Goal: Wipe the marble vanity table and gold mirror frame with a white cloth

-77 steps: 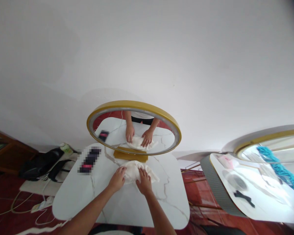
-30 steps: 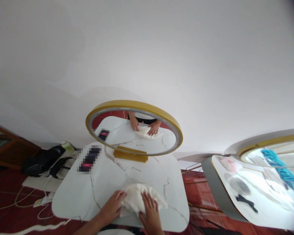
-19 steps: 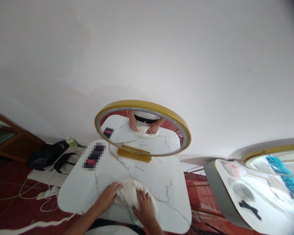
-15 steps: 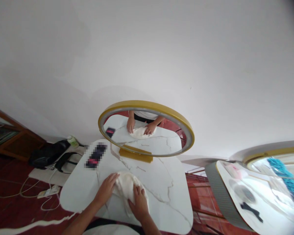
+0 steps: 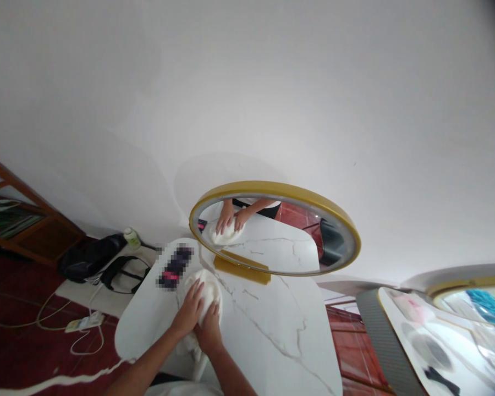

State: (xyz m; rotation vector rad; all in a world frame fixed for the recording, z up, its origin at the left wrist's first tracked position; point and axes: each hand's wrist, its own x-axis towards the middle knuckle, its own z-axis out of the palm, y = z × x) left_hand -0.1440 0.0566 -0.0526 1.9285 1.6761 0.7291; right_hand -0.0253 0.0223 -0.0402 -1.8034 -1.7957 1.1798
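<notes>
On the left part of a white, marble-veined table with rounded corners [image 5: 268,324], I have one bunched white cloth [image 5: 212,286] under my two hands. My left hand [image 5: 190,308] lies over its top, fingers extended and slightly apart; my right hand [image 5: 210,330] rests on its right side, just beside the left, and I cannot tell whether those fingers pinch the fabric. One dark, pixelated rectangular object with a pink patch [image 5: 177,264] lies near the cloth. I count two gold-framed mirrors: one oval mirror [image 5: 276,236] on a gold base [image 5: 241,267] on my table, reflecting both hands and the cloth, and a second gold-rimmed mirror [image 5: 470,283] by a second white table [image 5: 398,322], which bears one black strip-like item [image 5: 441,379]. As for containers, one brown wooden shelf unit [image 5: 45,236] holds stacked flat items [image 5: 4,220]; one white-capped bottle [image 5: 132,238] stands near one black bag [image 5: 91,257], and I cannot see the contents of either.
</notes>
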